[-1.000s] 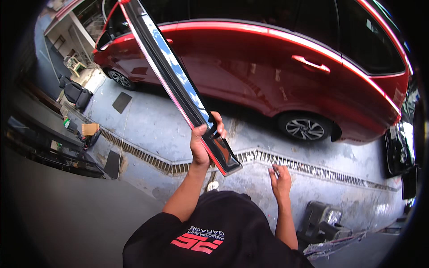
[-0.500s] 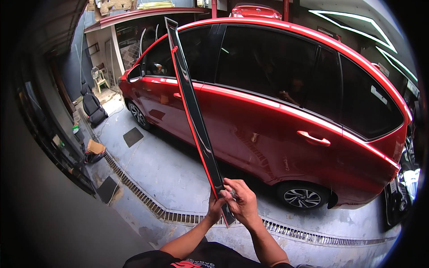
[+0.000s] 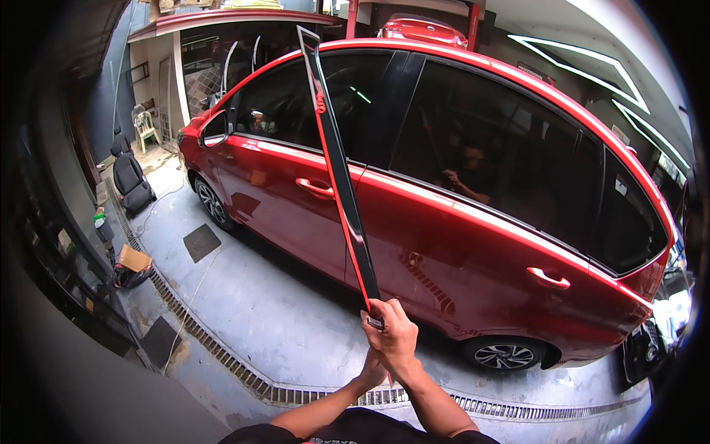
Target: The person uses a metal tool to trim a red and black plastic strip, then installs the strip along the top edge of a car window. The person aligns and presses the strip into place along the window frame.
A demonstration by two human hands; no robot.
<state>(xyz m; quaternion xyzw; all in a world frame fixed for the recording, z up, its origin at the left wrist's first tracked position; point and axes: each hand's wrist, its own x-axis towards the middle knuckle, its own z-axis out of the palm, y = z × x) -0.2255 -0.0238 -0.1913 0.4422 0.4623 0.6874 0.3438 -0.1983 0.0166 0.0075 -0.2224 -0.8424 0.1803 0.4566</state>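
A long, glossy black window visor (image 3: 336, 155) with a red strip along its left edge slants up in front of me. Near its top a short bit of the red strip stands loose. My right hand (image 3: 393, 334) is closed around the lower part, thumb and fingers pinched at the red edge. Between them shows a small dark and silvery piece that I cannot make out. Below and partly behind it, my left hand (image 3: 372, 370) holds the visor's bottom end, its fingers mostly hidden. Beyond the visor stands a red car (image 3: 473, 251) with dark windows.
A drain grate (image 3: 214, 348) runs along the blue-grey floor. To the left are a black car seat (image 3: 132, 181), a plastic chair (image 3: 146, 127), a cardboard box (image 3: 134, 258) and dark mats (image 3: 202, 243). Another red car (image 3: 423, 29) is raised behind.
My right hand has slid up along the visor, away from its bottom end. The left hand is now more covered by the right. The view has shifted, bringing the front door handle clear of the visor.
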